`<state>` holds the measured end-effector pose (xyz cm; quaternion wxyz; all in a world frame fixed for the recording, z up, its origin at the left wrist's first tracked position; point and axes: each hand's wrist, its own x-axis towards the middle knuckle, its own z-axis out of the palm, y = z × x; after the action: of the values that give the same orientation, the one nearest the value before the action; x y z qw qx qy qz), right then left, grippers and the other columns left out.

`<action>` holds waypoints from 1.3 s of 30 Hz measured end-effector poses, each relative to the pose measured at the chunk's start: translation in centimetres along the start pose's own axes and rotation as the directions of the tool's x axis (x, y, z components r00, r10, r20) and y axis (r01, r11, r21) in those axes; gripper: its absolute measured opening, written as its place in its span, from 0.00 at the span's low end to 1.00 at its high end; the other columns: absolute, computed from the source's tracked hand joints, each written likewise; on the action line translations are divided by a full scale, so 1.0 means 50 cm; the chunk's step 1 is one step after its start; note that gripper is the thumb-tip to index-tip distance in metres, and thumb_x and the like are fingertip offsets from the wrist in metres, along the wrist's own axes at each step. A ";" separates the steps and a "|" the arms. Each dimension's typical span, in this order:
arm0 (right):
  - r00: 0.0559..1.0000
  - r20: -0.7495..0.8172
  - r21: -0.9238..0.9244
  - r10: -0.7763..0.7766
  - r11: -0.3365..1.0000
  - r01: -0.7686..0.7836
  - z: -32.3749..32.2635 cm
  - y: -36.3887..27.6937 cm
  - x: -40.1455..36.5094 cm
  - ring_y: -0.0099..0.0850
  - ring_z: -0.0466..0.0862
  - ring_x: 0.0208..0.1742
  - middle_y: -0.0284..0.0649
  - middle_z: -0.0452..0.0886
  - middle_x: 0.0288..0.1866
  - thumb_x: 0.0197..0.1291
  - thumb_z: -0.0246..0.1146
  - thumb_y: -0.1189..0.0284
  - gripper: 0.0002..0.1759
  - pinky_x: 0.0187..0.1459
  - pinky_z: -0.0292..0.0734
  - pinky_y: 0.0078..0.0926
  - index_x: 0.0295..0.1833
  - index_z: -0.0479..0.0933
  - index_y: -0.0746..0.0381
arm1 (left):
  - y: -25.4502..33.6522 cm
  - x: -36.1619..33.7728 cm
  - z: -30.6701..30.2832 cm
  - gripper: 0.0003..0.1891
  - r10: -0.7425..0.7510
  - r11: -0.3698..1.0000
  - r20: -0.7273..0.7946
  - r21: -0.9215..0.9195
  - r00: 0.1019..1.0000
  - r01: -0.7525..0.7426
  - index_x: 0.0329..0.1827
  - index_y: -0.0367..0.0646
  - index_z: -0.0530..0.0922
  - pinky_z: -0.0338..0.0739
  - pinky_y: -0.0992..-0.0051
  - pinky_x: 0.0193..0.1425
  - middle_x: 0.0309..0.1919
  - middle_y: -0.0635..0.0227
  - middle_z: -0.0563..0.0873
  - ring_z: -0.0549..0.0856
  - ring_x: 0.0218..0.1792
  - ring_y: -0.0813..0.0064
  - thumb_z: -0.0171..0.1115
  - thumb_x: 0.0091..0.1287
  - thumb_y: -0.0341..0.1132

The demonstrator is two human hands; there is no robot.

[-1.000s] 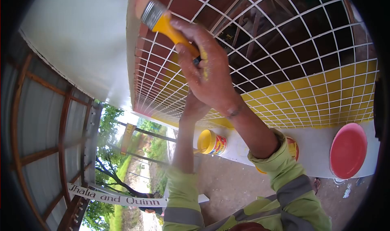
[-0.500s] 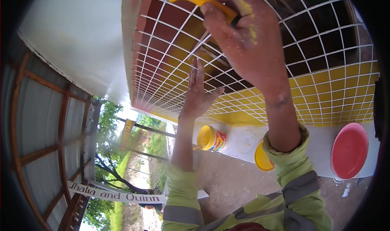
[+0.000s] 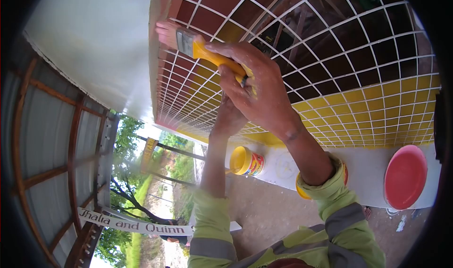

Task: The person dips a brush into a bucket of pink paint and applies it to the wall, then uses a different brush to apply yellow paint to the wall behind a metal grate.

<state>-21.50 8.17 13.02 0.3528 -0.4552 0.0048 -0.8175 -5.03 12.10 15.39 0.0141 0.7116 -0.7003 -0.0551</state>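
My right hand [image 3: 259,82] is closed around the yellow handle of a paintbrush [image 3: 207,55]. The bristles are pinkish at the tip and lie against the left border of a white wire grid [image 3: 361,79], beside a pale smooth panel [image 3: 99,37]. Behind the grid are maroon, yellow and dark areas. Just below and partly behind my right hand is my left hand [image 3: 228,118], close to the grid. Its fingers are hidden, so whether it grips the wire does not show. Yellow smears mark my right hand.
A yellow bucket [image 3: 239,160] with a label stands on a pale ledge [image 3: 278,169]. Another yellow container [image 3: 302,192] is partly covered by my right sleeve. Farther right is a pink basin [image 3: 406,177]. A lettered sign [image 3: 137,226] and a metal roof [image 3: 47,145] are on the left.
My right hand has come down and to the left with the paintbrush, and now covers my left hand's fingers, which were stretched out over the grid before.
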 end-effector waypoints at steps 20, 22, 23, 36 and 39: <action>0.997 0.076 0.010 -0.009 1.000 0.008 0.016 0.028 -0.006 0.32 0.86 0.50 0.47 0.83 0.54 0.62 0.59 0.86 0.22 0.52 0.80 0.26 0.62 0.78 0.64 | -0.092 0.011 0.055 0.42 -0.005 0.958 -0.156 -0.282 0.988 -0.040 0.75 0.43 0.63 0.55 0.55 0.81 0.74 0.50 0.65 0.60 0.77 0.49 0.72 0.59 0.44; 0.987 0.148 -0.116 -0.066 0.990 0.084 -0.018 0.022 -0.002 0.34 0.87 0.47 0.47 0.84 0.52 0.61 0.61 0.86 0.22 0.49 0.81 0.27 0.61 0.79 0.62 | -0.066 0.014 0.038 0.47 0.031 0.999 -0.161 -0.004 0.987 -0.033 0.79 0.45 0.56 0.52 0.55 0.83 0.77 0.48 0.60 0.56 0.79 0.47 0.72 0.60 0.47; 0.978 0.190 -0.173 -0.090 0.977 0.123 -0.034 0.015 0.002 0.35 0.87 0.45 0.47 0.85 0.51 0.60 0.61 0.86 0.22 0.48 0.81 0.28 0.60 0.80 0.61 | -0.067 0.019 0.035 0.50 0.057 0.991 -0.176 0.129 0.983 -0.035 0.81 0.45 0.52 0.51 0.55 0.84 0.78 0.48 0.58 0.55 0.80 0.47 0.72 0.60 0.48; 0.942 0.282 -0.177 -0.184 0.955 0.240 -0.098 -0.080 0.134 0.29 0.85 0.35 0.50 0.86 0.42 0.61 0.67 0.79 0.20 0.35 0.82 0.22 0.59 0.80 0.72 | -0.018 0.008 0.033 0.60 0.063 0.977 -0.312 0.211 0.948 0.005 0.85 0.52 0.35 0.47 0.58 0.85 0.84 0.50 0.45 0.46 0.83 0.45 0.72 0.61 0.54; 0.937 0.203 -0.033 -0.285 0.954 0.297 -0.093 -0.031 0.142 0.27 0.82 0.29 0.47 0.86 0.39 0.60 0.67 0.79 0.21 0.29 0.79 0.20 0.59 0.80 0.72 | -0.021 0.010 0.029 0.63 0.019 0.973 -0.274 0.227 0.962 0.046 0.84 0.53 0.30 0.46 0.57 0.86 0.84 0.54 0.41 0.43 0.83 0.49 0.68 0.60 0.63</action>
<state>-28.27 3.74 16.09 0.2122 -0.5400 -0.0713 -0.8114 -4.14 11.70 13.81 0.0275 0.7139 -0.6883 0.1259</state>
